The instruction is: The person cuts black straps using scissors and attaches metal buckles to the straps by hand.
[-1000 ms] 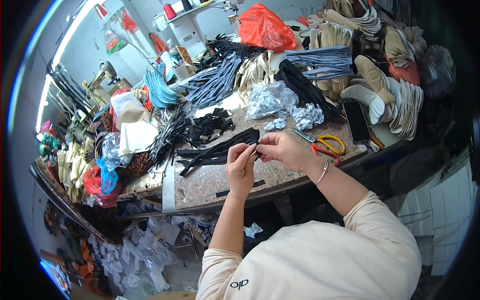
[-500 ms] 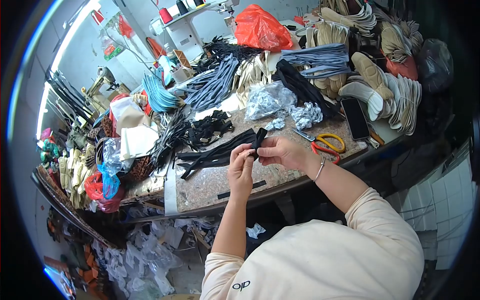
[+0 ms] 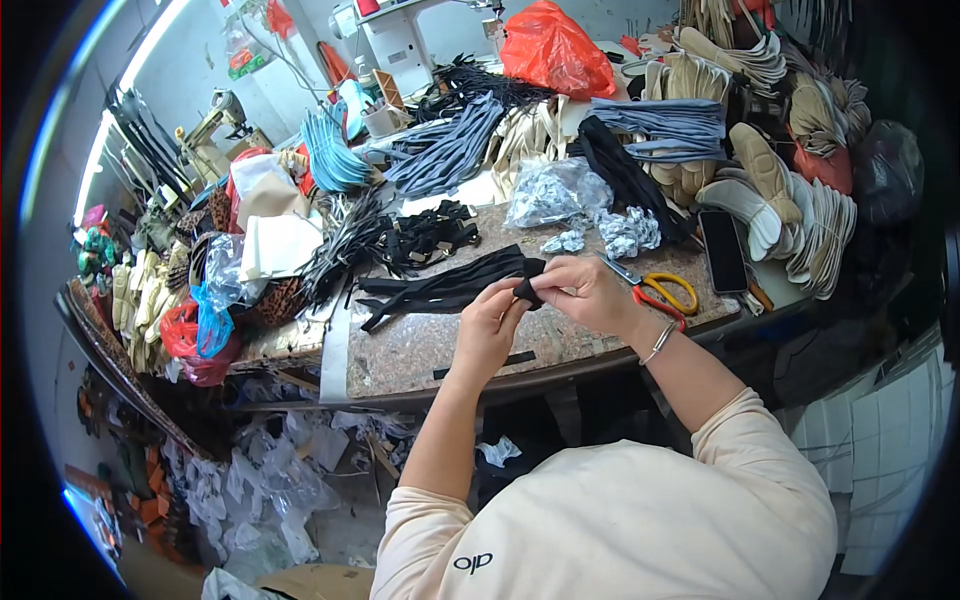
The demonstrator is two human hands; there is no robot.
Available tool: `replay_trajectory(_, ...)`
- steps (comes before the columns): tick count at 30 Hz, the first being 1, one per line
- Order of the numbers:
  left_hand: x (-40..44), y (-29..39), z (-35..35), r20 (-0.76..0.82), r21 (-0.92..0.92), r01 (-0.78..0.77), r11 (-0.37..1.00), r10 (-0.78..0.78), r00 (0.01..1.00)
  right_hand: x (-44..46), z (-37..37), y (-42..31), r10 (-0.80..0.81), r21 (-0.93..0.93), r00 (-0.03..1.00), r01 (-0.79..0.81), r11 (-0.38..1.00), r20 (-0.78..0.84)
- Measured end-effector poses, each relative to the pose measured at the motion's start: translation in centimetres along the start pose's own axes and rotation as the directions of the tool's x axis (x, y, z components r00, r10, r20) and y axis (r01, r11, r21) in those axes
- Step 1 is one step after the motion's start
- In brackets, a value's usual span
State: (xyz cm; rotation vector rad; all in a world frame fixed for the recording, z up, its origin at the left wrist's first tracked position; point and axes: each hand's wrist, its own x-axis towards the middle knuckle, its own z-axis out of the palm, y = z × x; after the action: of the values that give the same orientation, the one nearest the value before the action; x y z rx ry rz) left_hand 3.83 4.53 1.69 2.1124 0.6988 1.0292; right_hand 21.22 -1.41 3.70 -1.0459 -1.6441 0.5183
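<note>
A black fabric strip (image 3: 531, 272) is pinched between my two hands above the worktable. My left hand (image 3: 488, 318) grips its near side, fingers closed. My right hand (image 3: 592, 293) has thumb and fingertips pressed on the strip's right side; a bracelet circles that wrist. Just behind and left lies a bundle of black strips (image 3: 445, 285). A short black strip (image 3: 485, 366) rests near the table's front edge. To the right of my right hand are scissors (image 3: 672, 293) with red and yellow handles, partly hidden by that hand.
The speckled worktable (image 3: 400, 372) carries crumpled foil-like pieces (image 3: 630, 232), a clear plastic bag (image 3: 558, 192) and a phone (image 3: 723, 250). Stacked insoles (image 3: 825, 225) stand at right. Blue-grey strips (image 3: 450, 150), a red bag (image 3: 558, 50) and a sewing machine (image 3: 400, 45) sit farther back.
The view has shifted, so the table scene sits slightly differently. The black strip now looks folded or bunched between my fingers, where before an end stuck up. Both hands still hold it.
</note>
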Motion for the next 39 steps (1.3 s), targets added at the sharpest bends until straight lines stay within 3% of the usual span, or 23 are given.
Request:
replay_trajectory(4,0.1,-0.5,-0.4,0.122,0.104,-0.085,0.991,0.072,0.990,0.1,-0.2,0.0,-0.072,-0.219,0.997,0.076,0.973,0.027)
replay_trajectory(9,0.0,-0.4,-0.2,0.082,-0.079,0.084,0.993,-0.078,0.994,0.4,0.1,-0.9,-0.135,-0.389,0.990,0.136,0.911,0.029)
replay_trajectory(13,-0.5,-0.2,1.0,-0.011,-0.292,0.180,0.940,-0.191,0.981,0.2,0.5,-0.9,0.105,-0.243,0.993,-0.113,0.964,-0.045)
replay_trajectory(14,-0.5,-0.3,1.2,-0.009,-0.293,0.168,0.941,-0.178,0.984,0.2,0.4,-0.9,0.097,-0.251,0.994,-0.108,0.962,-0.052)
replay_trajectory(16,-0.8,-0.7,1.5,-0.064,-0.290,0.096,0.952,-0.120,0.991,0.1,0.4,-0.5,0.325,-0.024,0.939,-0.329,0.944,-0.110)
replay_trajectory(18,-0.8,-1.1,1.8,-0.114,-0.288,0.030,0.957,-0.065,0.991,-0.4,0.5,-0.1,0.544,0.215,0.832,-0.514,0.831,-0.112)
replay_trajectory(19,-0.6,-1.2,2.0,-0.111,-0.293,0.023,0.956,-0.058,0.992,-0.7,0.5,0.1,0.542,0.210,0.832,-0.512,0.833,-0.121)
replay_trajectory(23,-0.8,-1.8,2.0,0.200,-0.528,0.408,0.745,-0.358,0.912,-2.0,0.7,0.9,0.435,0.143,0.862,-0.411,0.900,-0.260)
replay_trajectory(24,-0.9,-1.7,1.8,0.191,-0.531,0.410,0.741,-0.367,0.910,-1.9,0.7,0.9,0.437,0.142,0.865,-0.414,0.899,-0.248)
replay_trajectory(28,-0.8,-0.7,1.1,0.244,-0.394,0.441,0.806,-0.371,0.896,-1.4,-0.1,0.8,0.042,-0.217,0.982,-0.083,0.973,-0.186)
replay_trajectory(29,-0.7,-0.7,1.1,0.245,-0.396,0.442,0.805,-0.371,0.896,-1.3,-0.5,0.6,0.044,-0.219,0.982,-0.085,0.972,-0.186)
replay_trajectory(33,-0.7,-1.1,1.1,0.285,-0.611,0.337,0.716,-0.199,0.938,-1.4,-1.4,0.3,0.365,0.108,0.931,-0.362,0.926,-0.018)
replay_trajectory(34,-0.7,-1.0,1.1,0.290,-0.609,0.340,0.716,-0.197,0.936,-1.6,-1.2,0.4,0.368,0.109,0.930,-0.363,0.925,-0.023)
replay_trajectory(36,-0.9,-0.4,1.6,0.251,-0.679,0.379,0.629,-0.286,0.925,-2.1,-0.3,0.8,0.127,-0.101,0.972,-0.149,0.984,-0.197)
replay_trajectory(38,-0.9,0.0,1.9,0.209,-0.746,0.395,0.536,-0.375,0.903,-2.2,0.1,1.1,-0.158,-0.342,0.942,0.050,0.939,-0.296)
replay_trajectory(39,-1.0,0.0,2.0,0.210,-0.745,0.397,0.536,-0.376,0.903,-2.2,0.1,1.0,-0.156,-0.340,0.942,0.049,0.939,-0.297)
